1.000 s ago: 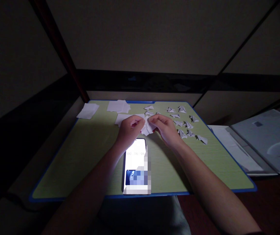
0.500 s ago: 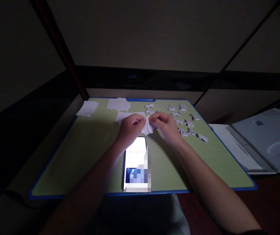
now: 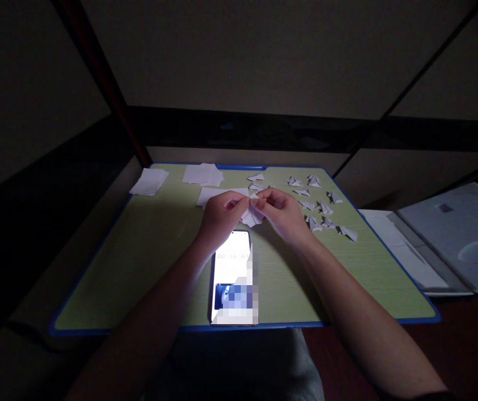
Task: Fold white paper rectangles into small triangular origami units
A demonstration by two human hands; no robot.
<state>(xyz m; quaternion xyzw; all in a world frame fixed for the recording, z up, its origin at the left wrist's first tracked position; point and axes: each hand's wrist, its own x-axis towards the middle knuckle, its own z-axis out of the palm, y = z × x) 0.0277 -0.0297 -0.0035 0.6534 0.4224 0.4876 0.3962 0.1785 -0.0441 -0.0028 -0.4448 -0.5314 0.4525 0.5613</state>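
Between my two hands is a small folded white paper, with creases spreading down from the pinched top. My left hand is closed, its thumb and fingertips pinching the paper's left side. My right hand pinches it from the right, thumb and fingertips close to those of the left. A white sheet of paper lies just behind my left hand, partly hidden by it. Right of my right hand, several small folded paper pieces are scattered on the green table. Below the hands lies a lit phone.
Toward the back left are a stack of white paper squares and another spread stack. The table has a blue rim. A flat grey box-like object sits beyond the right edge. A wall rises behind the table.
My hands have drawn slightly closer together on the paper, whose top is now pinched between both thumbs. The whole view has shifted a little.
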